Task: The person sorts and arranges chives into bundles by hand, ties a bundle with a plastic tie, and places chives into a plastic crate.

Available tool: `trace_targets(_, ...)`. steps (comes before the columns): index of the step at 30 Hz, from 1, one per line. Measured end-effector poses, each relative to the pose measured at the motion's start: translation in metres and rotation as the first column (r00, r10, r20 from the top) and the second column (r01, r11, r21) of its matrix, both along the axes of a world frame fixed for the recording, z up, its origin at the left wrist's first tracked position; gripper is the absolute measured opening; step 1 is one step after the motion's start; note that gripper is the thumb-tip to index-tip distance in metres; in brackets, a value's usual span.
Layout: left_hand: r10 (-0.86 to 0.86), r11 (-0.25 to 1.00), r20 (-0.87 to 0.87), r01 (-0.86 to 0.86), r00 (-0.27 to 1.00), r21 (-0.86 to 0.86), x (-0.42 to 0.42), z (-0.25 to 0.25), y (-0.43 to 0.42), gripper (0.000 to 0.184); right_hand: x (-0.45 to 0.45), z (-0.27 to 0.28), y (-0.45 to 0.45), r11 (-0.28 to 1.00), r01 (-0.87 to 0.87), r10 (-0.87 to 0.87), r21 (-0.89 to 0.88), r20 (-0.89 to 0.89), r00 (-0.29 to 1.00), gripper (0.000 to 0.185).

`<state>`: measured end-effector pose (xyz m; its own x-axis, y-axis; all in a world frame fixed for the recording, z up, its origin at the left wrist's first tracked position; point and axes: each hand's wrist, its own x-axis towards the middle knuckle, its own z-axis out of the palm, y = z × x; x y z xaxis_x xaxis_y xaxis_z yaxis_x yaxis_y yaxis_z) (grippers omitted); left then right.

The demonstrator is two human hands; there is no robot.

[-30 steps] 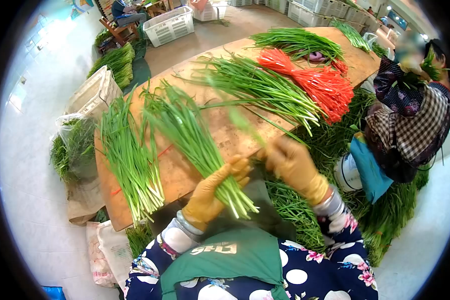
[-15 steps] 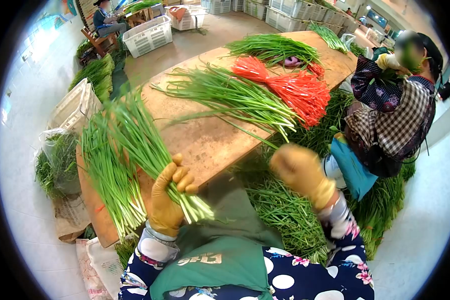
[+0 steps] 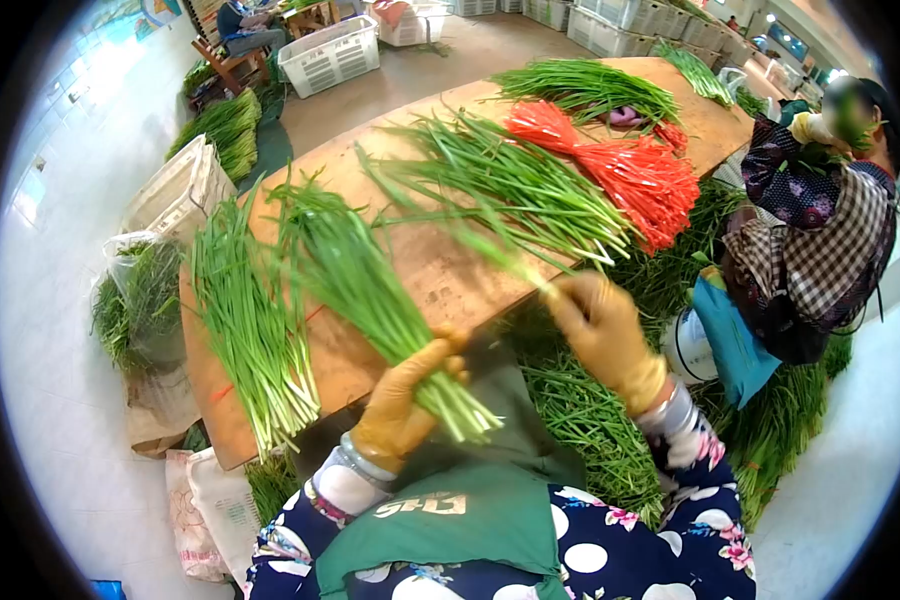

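Note:
My left hand (image 3: 406, 400), in a tan glove, is wrapped around a bunch of Chinese chives (image 3: 365, 280), with the pale stem ends sticking out below the fist. My right hand (image 3: 602, 335), gloved too, pinches a few chive stalks (image 3: 500, 257) by their pale ends; their leaf end is smeared by motion over the table (image 3: 440, 275). Beyond it lies a loose pile of chives (image 3: 530, 185), stems toward me. Another chive bundle (image 3: 255, 330) rests at the table's left end. A bunch of red plastic ties (image 3: 640, 180) lies against the pile's right side.
Cut greens (image 3: 600, 430) are heaped below the table at right. Close by on the right sits a co-worker (image 3: 820, 220), beside a white bucket (image 3: 688, 348) with a teal cloth (image 3: 732, 335). White crates (image 3: 330, 60) stand behind; a plastic bag of greens (image 3: 140, 300) is at left.
My left hand and its bunch have moved right, toward my right hand. The right hand, a blurred fist before, now shows stalks in its pinch. The whole view has shifted slightly.

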<state>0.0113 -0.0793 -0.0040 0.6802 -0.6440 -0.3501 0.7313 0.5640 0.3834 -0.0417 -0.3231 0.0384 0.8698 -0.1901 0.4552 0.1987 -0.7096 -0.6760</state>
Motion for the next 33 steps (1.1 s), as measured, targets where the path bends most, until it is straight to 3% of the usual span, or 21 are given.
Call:
trace_targets(2,-0.031,0.996,0.061,0.026,0.998,0.086,-0.006,0.001,-0.011,0.024,-0.022,-0.01,0.034,0.993,-0.103,0.101,0.066,0.028,0.994,0.014)
trace_targets(5,-0.058,0.991,0.077,0.048,0.995,0.122,-0.011,0.009,-0.02,0.025,-0.046,-0.02,0.061,0.966,-0.184,0.19,-0.179,0.015,0.982,0.018)
trace_targets(7,-0.069,0.989,0.11,0.054,0.992,0.135,-0.012,0.013,-0.021,0.025,-0.056,-0.024,0.069,0.971,-0.196,0.192,-0.137,-0.045,0.98,0.016)
trace_targets(8,-0.047,0.989,0.135,0.026,0.99,0.148,-0.01,0.008,-0.018,0.025,-0.058,-0.026,0.068,0.967,-0.251,0.248,-0.04,-0.067,0.966,0.012)
trace_targets(9,-0.026,0.987,0.163,0.0,0.986,0.162,-0.008,0.005,-0.016,0.026,-0.063,-0.032,0.065,0.968,-0.244,0.236,-0.063,-0.114,0.965,0.01)
trace_targets(12,0.138,0.989,0.149,-0.144,0.979,0.029,-0.001,0.032,-0.003,0.024,-0.057,-0.027,0.022,0.896,-0.354,0.328,-0.267,-0.137,0.935,0.011)
trace_targets(13,0.167,0.986,0.158,-0.168,0.973,-0.008,0.002,0.033,0.005,0.022,-0.049,-0.015,0.005,0.911,-0.245,0.241,-0.332,-0.055,0.969,0.013)
trace_targets(14,0.105,0.989,0.143,-0.088,0.984,-0.116,0.006,0.025,0.011,0.03,-0.035,-0.002,-0.012,0.914,-0.103,0.13,-0.393,0.044,0.99,0.014)
trace_targets(16,0.054,0.988,0.119,-0.036,0.991,-0.15,0.005,0.024,0.004,0.04,0.0,0.013,-0.042,0.817,0.107,-0.027,-0.566,0.148,0.989,0.018)
trace_targets(18,-0.021,0.965,0.043,0.032,0.999,-0.259,0.006,0.015,0.001,0.049,0.028,0.002,-0.064,0.659,0.111,-0.08,-0.744,0.077,0.994,0.019)
trace_targets(21,-0.004,0.954,0.011,0.007,1.0,-0.299,0.007,0.009,0.004,0.038,0.052,-0.013,-0.075,0.529,0.107,-0.155,-0.842,0.028,0.987,0.015)
trace_targets(22,0.008,0.955,0.007,-0.005,1.0,-0.295,0.005,0.01,0.003,0.038,0.053,-0.008,-0.072,0.63,0.117,-0.115,-0.768,0.057,0.992,0.015)
trace_targets(24,0.048,0.996,-0.017,-0.049,0.999,-0.07,-0.001,0.012,0.002,0.036,0.043,0.007,-0.056,0.847,0.117,-0.098,-0.519,0.065,0.993,0.018)
trace_targets(25,-0.017,0.997,0.037,0.02,0.999,-0.072,0.0,-0.003,0.006,0.035,0.033,0.014,-0.04,0.852,0.118,-0.098,-0.511,0.065,0.993,0.018)
trace_targets(26,-0.039,0.997,0.034,0.041,0.999,-0.064,-0.001,-0.002,0.003,0.035,0.021,0.021,-0.025,0.984,-0.012,-0.008,-0.176,-0.114,0.993,0.018)
trace_targets(28,-0.065,0.995,0.032,0.067,0.997,-0.068,-0.004,0.002,-0.012,0.037,-0.001,0.015,0.008,0.972,-0.167,0.204,0.167,-0.24,0.949,0.019)
trace_targets(29,-0.051,0.999,0.031,0.052,0.998,-0.012,-0.003,-0.011,-0.013,0.041,-0.014,0.008,0.026,0.963,-0.222,0.254,0.152,-0.247,0.935,0.019)
trace_targets(31,-0.067,0.996,-0.001,0.067,0.998,-0.057,-0.007,0.004,-0.023,0.043,-0.035,-0.004,0.053,0.939,-0.302,0.335,0.165,-0.245,0.91,0.02)
trace_targets(33,-0.11,0.961,0.038,0.116,0.993,-0.249,-0.005,-0.001,-0.016,0.048,-0.045,-0.012,0.061,0.903,-0.354,0.402,0.243,-0.188,0.896,0.021)
